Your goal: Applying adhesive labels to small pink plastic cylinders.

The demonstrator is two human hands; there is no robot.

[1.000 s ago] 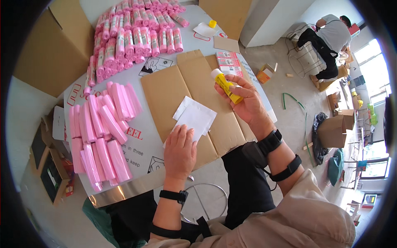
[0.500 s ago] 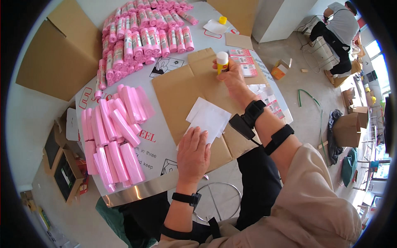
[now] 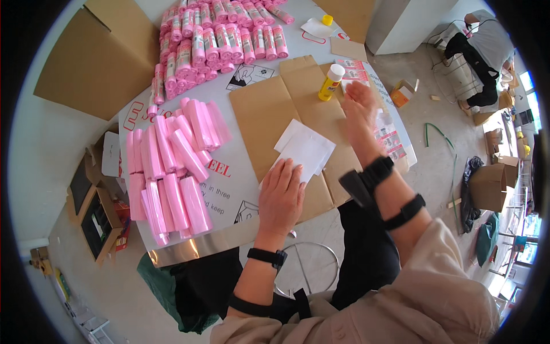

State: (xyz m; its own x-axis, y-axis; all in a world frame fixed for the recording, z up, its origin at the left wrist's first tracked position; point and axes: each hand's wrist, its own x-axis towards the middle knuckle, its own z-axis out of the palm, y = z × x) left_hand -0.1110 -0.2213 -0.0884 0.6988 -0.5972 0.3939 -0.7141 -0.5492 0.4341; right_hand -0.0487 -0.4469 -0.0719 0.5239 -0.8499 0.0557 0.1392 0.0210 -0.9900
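Overlapping white paper pieces lie on flattened brown cardboard sheet, upon grey surface. Left hand rests flat on near edge, grasping nothing; even pressure should prevent slipping. Beyond papers, yellow cylindrical glue stick with white end stands upright. Right hand released, fingers loose, near red-white printed cards; better avoid bumping stick.

The left hand hides part of the white papers' lower edge.

Yellow glue stick, white papers, brown cardboard, pink rolls
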